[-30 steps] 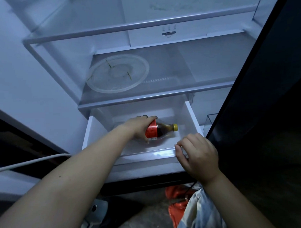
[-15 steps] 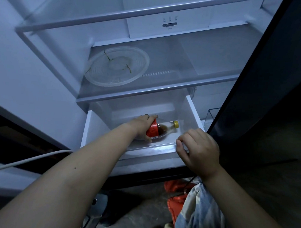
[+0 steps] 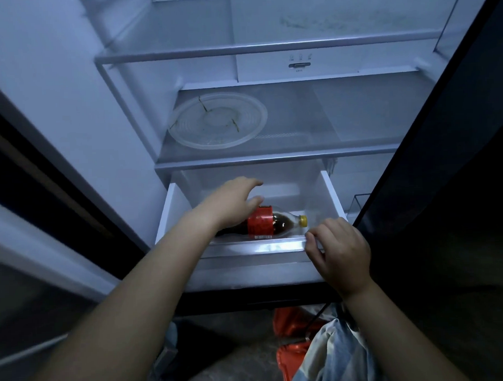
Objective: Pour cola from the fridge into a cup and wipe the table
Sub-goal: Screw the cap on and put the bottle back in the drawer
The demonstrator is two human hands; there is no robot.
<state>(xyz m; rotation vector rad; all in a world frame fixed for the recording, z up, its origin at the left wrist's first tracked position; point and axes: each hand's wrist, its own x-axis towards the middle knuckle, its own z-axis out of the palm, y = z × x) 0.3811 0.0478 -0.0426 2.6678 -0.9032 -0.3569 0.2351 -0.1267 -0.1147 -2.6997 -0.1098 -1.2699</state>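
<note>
Cola bottle (image 3: 270, 224) lies in drawer (image 3: 331, 193).

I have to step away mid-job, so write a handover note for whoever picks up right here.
Left hand: open, fingers spread over the cola bottle, not gripping it.
Right hand: curled on the front rim of the open fridge drawer, holding it.
Bottle: lying on its side in the drawer, yellow cap pointing right.
Done: fridge and drawer are open.
Left: lift the bottle out, pour into a cup, wipe the table. Neither cup nor table is in view.
</note>
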